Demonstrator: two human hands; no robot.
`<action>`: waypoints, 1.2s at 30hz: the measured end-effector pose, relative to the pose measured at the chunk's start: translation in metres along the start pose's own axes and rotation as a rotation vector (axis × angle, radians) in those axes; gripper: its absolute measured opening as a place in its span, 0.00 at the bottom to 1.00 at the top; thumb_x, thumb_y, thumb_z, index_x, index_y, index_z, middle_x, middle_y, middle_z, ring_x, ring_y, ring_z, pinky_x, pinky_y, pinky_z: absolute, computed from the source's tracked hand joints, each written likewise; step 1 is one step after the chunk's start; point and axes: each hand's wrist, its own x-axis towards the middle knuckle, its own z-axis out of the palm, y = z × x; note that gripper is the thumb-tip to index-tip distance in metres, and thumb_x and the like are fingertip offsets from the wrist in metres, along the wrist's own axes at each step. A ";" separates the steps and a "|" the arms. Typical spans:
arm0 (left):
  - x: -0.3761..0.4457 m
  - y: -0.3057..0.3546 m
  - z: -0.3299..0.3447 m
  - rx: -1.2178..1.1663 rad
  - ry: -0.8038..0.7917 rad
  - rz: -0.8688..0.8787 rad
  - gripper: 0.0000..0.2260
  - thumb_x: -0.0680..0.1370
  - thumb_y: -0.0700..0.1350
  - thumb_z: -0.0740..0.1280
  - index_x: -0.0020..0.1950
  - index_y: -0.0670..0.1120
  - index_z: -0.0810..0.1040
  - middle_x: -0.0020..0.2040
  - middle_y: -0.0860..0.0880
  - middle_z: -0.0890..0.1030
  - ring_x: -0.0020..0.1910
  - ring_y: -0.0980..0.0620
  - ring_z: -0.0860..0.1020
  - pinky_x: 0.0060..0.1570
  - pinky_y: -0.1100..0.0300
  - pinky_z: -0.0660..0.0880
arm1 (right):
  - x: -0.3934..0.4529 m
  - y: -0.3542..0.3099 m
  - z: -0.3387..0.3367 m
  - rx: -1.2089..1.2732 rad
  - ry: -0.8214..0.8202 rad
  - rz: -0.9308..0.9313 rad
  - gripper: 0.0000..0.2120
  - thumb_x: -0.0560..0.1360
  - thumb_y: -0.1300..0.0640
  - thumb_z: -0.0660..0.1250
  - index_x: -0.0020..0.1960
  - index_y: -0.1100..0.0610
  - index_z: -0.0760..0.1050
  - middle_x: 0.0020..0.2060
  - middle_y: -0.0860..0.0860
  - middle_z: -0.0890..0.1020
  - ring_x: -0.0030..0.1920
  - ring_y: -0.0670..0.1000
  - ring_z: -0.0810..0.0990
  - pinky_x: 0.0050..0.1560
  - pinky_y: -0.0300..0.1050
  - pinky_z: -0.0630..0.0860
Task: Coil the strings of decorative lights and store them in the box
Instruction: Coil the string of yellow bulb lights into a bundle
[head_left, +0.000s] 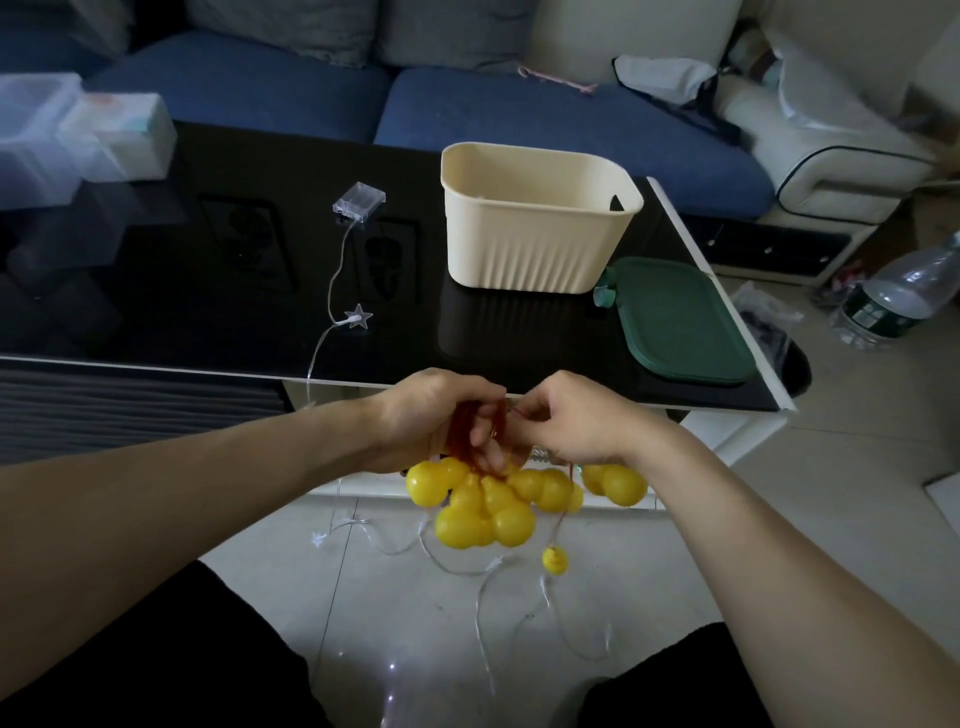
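Two hands work one string just off the table's (156, 358) near edge: the left hand (431, 415) grips the red cord loops (462, 431), yellow bulbs (483, 509) bunched below, while the right hand (566, 421) pinches the cord. The box (535, 218) stands open near the far right corner. A loose bulb (555, 560) could snag the clear star string (332, 291) trailing floorward, tangling both.

Box (535, 228) on table (156, 291), 1 o'clock from the hands. Lid (680, 322) flat at box's 4 o'clock, touching its corner, near table's right edge. Battery case (359, 201) at box's 9 o'clock, star (357, 316) at case's 6. Sofa (311, 88) at 12, behind table. Bottle (904, 296) on floor at 3. Gourd cluster (488, 504) hangs under both hands, off the table's near edge.
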 end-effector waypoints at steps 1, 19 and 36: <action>0.001 -0.001 0.002 0.035 0.048 0.015 0.16 0.82 0.45 0.59 0.35 0.43 0.69 0.29 0.44 0.70 0.32 0.43 0.77 0.39 0.54 0.75 | 0.001 0.000 0.001 -0.014 -0.031 0.027 0.14 0.79 0.46 0.67 0.41 0.54 0.83 0.35 0.47 0.85 0.28 0.44 0.76 0.36 0.47 0.77; -0.002 -0.005 0.000 0.198 0.212 0.089 0.19 0.82 0.47 0.63 0.32 0.41 0.74 0.29 0.43 0.75 0.30 0.48 0.75 0.35 0.58 0.74 | 0.003 -0.008 0.020 0.467 -0.233 0.148 0.05 0.77 0.61 0.69 0.44 0.55 0.83 0.41 0.56 0.87 0.27 0.46 0.65 0.27 0.38 0.63; -0.010 0.007 -0.001 0.195 -0.056 -0.105 0.16 0.83 0.49 0.59 0.37 0.44 0.70 0.27 0.50 0.60 0.25 0.54 0.57 0.26 0.61 0.55 | -0.005 0.013 -0.013 0.468 0.077 -0.131 0.06 0.68 0.56 0.79 0.41 0.56 0.84 0.35 0.53 0.85 0.34 0.45 0.79 0.36 0.35 0.74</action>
